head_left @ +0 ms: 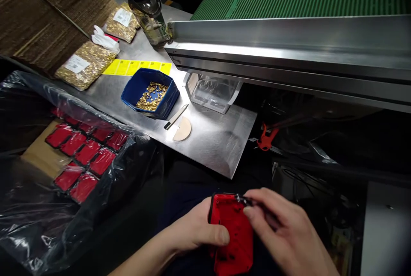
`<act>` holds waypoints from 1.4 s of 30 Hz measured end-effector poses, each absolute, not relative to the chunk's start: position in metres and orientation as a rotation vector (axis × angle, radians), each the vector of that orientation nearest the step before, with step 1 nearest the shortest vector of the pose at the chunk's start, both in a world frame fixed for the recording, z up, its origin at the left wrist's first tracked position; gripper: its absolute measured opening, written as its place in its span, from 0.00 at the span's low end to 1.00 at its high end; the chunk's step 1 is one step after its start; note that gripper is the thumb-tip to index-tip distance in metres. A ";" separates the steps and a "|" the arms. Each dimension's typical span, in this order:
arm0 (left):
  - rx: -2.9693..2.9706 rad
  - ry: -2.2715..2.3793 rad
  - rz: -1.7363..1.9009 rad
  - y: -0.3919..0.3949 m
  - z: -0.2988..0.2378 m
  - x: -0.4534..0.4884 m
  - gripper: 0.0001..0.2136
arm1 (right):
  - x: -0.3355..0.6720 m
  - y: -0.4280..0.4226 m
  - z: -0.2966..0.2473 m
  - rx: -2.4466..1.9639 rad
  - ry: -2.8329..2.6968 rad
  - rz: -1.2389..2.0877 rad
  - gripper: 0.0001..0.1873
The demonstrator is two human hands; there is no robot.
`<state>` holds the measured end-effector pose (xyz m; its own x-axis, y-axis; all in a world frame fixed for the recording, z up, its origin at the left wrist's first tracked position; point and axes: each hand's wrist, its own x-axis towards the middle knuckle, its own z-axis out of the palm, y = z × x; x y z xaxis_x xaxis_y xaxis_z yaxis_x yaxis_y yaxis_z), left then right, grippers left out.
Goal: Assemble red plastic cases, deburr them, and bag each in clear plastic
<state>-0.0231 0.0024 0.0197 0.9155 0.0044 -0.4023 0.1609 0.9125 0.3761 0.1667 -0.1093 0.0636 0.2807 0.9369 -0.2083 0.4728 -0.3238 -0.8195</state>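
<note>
The red part is pointing away from the person, long axis near-to-far, below the surface edge. The left hand is grasping its left side, thumb lying across. The right hand is fingering its far corner, grip unclear.

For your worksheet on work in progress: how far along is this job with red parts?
Seemingly done: red parts in rows in the lined box. In hand: left hand holds one red part; right hand works its top edge. Left: brass pieces in the blue bin and two bags.
</note>
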 end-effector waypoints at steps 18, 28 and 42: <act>0.531 0.370 -0.068 0.000 0.035 -0.008 0.22 | 0.130 -0.121 0.055 -1.887 -1.420 0.701 0.08; 0.468 0.352 -0.107 0.002 0.027 -0.008 0.22 | 0.149 -0.124 0.053 -1.894 -1.494 0.700 0.06; 0.462 0.401 -0.097 0.000 0.020 -0.009 0.25 | 0.155 -0.121 0.040 -1.710 -1.902 0.321 0.20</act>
